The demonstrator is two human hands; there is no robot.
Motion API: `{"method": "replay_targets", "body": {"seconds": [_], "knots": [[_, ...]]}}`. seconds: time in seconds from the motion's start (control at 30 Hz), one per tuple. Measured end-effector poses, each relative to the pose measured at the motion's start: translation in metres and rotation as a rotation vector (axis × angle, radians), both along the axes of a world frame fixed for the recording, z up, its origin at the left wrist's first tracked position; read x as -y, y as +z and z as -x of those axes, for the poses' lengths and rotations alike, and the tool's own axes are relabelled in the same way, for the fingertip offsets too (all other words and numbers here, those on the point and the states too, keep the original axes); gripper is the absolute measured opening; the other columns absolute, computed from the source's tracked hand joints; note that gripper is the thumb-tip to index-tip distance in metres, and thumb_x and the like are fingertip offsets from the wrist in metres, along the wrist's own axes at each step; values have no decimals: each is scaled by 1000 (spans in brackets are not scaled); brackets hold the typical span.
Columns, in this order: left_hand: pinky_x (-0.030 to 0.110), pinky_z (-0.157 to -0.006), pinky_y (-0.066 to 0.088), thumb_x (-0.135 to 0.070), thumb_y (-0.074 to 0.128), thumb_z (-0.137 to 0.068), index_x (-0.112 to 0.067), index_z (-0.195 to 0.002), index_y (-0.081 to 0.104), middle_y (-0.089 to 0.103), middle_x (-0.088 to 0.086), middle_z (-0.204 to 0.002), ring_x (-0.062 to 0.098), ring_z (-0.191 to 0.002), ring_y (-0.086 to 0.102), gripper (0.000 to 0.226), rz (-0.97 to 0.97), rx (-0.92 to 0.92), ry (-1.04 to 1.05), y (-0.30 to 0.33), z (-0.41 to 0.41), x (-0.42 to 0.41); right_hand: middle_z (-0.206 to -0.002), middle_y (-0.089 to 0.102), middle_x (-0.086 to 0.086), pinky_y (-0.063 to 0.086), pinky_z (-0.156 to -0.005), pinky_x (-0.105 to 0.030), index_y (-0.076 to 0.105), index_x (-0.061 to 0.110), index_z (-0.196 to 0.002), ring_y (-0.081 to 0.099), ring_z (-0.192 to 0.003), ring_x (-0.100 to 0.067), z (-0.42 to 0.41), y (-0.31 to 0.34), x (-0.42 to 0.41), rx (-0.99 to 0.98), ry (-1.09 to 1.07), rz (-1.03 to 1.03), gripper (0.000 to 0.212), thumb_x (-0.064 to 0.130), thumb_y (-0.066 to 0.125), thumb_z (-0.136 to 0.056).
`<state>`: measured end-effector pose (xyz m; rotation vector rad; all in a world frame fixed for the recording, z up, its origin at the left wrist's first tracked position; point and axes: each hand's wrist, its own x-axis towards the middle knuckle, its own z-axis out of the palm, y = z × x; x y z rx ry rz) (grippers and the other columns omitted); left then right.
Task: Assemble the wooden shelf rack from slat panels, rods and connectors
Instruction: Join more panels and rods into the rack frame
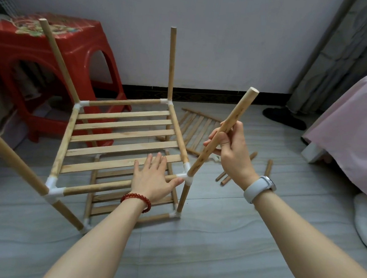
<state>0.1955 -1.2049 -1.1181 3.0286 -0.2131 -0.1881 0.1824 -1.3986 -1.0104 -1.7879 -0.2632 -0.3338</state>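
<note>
My left hand (153, 176) lay flat bracing the shelf (121, 134) while my right hand (227, 151) gripped the rod (225, 129), which I figured needed straightening before pushing into the near-right connector (186, 175).

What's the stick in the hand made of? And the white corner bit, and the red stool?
The stick looks like bare, unpainted wood: pale tan with grain and small dark marks. The white corner bit is probably plastic: smooth, evenly white, moulded shape. The red stool looks like shiny plastic: glossy highlights on its top and legs.
</note>
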Motion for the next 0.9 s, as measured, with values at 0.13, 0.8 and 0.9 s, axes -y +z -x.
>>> {"method": "replay_targets", "body": {"seconds": [0.13, 0.8, 0.9], "knots": [[54, -116, 1, -79, 14, -83, -22, -152, 5, -4, 0, -160, 22, -146, -6, 90, 1, 12, 2, -3, 2, 2, -86, 55, -11, 57, -74, -36, 38, 23, -100, 64, -80, -32, -7, 4, -6, -12, 48, 23, 19, 4, 36, -99], [53, -115, -6, -82, 12, -78, -23, -152, 1, -8, -2, -159, 20, -146, -11, 95, 21, -38, 15, -9, -1, -1, -81, 53, 4, 54, -74, -27, 39, 18, -113, 62, -77, -12, 9, -22, -39, 88, 71, 145, 19, 6, 38, -98], [53, -115, -5, -81, 15, -80, -23, -152, 2, -6, -2, -159, 20, -146, -10, 93, 16, -37, 28, -9, -5, 0, -82, 54, -4, 52, -78, -25, 42, 25, -100, 61, -79, -14, 7, -17, -41, -21, 128, 14, 15, 10, 43, -98]]}}
